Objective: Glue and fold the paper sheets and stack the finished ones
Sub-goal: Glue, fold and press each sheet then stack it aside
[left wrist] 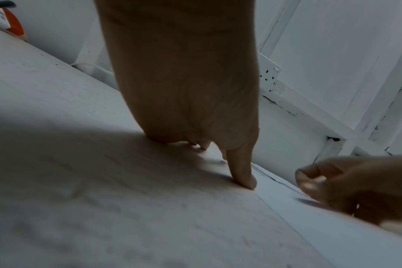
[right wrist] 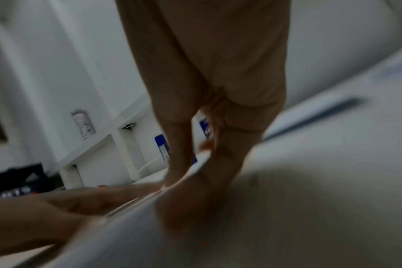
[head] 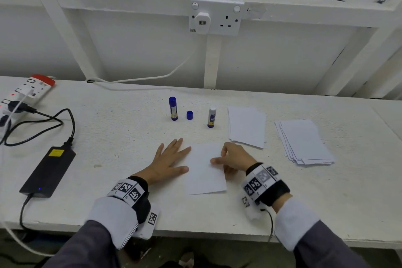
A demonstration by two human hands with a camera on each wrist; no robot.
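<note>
Head view: the folded sheet point(head: 205, 168) lies on the desk point(head: 121, 132) between both hands. The left hand point(head: 168, 162) lies flat, fingers straight, at the sheet's left edge; the right hand point(head: 233, 159) curls on its right side, pinching the edge.

Left wrist view: its thumb point(left wrist: 243, 174) touches the sheet's edge.

Right wrist view: blurred. Best press evenly along the fold.

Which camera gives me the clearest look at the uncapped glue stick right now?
The head view: the uncapped glue stick stands upright, whole and sharp, behind the sheet being worked, with its loose blue cap beside it. The right wrist view shows only blurred blue-and-white fragments behind the fingers. The left wrist view doesn't show it.
</note>
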